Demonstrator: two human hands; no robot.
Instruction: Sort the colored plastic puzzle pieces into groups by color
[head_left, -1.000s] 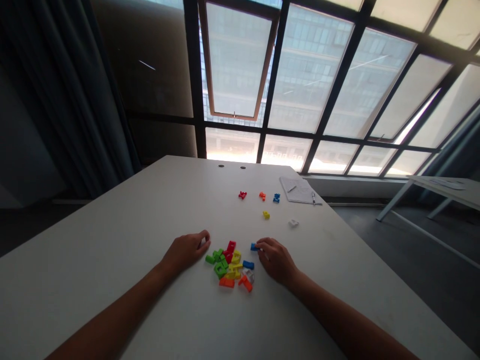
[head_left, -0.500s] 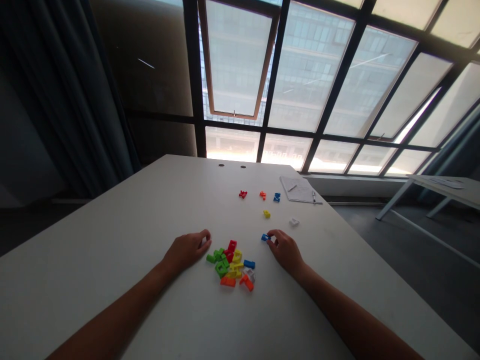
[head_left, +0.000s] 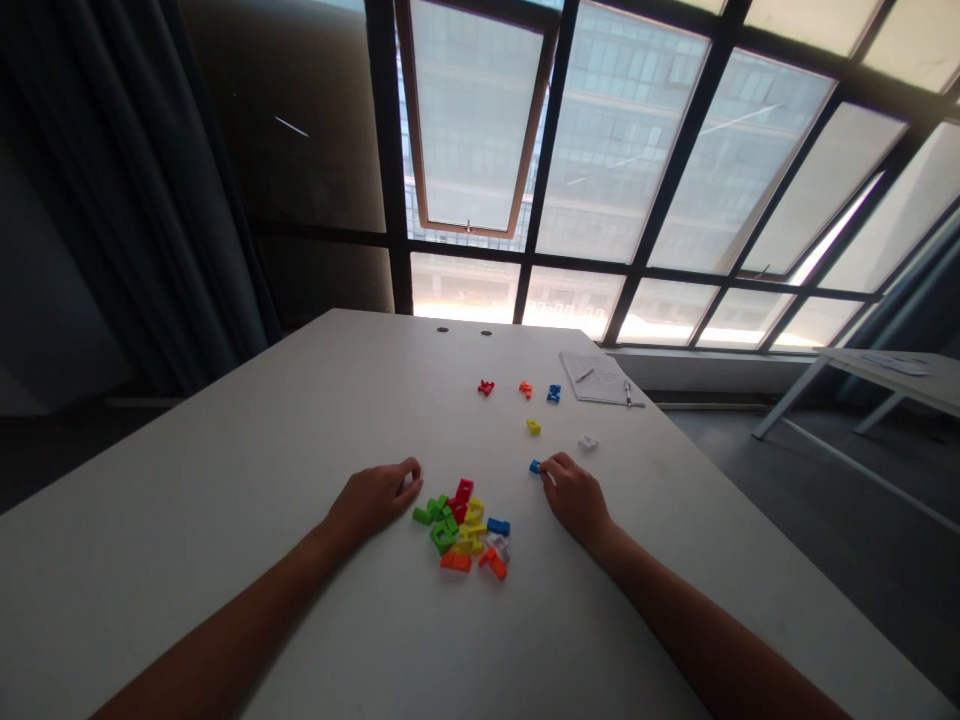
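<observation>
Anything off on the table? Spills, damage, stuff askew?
Nothing stands out: no spill or visible damage. The colored pieces lie in a loose pile on the table, and the right hand has a blue piece at its fingertips. Fine cracks would be too small to tell.

Left grip (head_left: 379, 492) curls loosely, right grip (head_left: 576, 497) pinches, forearms (head_left: 255, 620) angled inward.

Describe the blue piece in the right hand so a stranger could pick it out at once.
On the white table, find the right hand, to the right of the mixed-colour pile. That hand pinches a small blue piece. Unlike the blue block at the pile's right edge and the blue cluster beside the papers, this one touches a hand.
</observation>
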